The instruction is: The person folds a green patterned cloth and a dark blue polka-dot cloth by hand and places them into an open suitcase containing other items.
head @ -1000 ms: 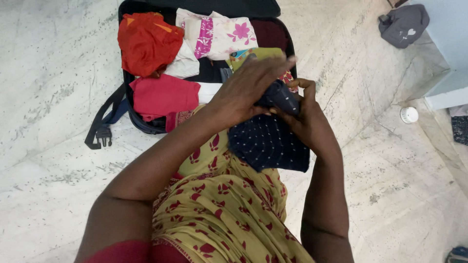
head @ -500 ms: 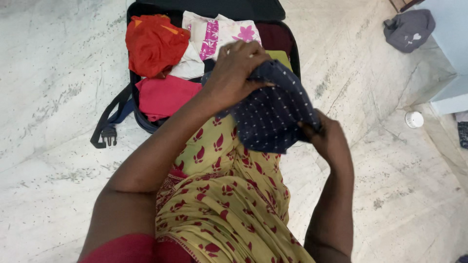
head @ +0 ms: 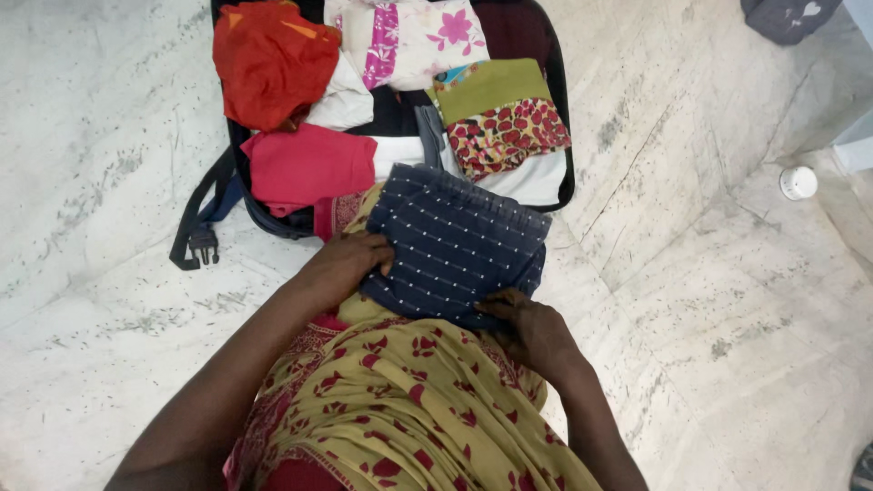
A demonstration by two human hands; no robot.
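Lying flat on the lap now, the navy dotted cloth (head: 452,245) is grasped by left hand (head: 346,265) and right hand (head: 527,329).

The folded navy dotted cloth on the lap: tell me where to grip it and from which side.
Probably best by its two near corners, coming from the wearer's side. The navy dotted cloth lies flat and folded, its far edge toward the open bag. The left hand and right hand already rest at the near edge.

A single head-worn camera looks steeply down from close above the lap, facing forward over the marble floor (head: 709,300) toward the open suitcase (head: 556,109).
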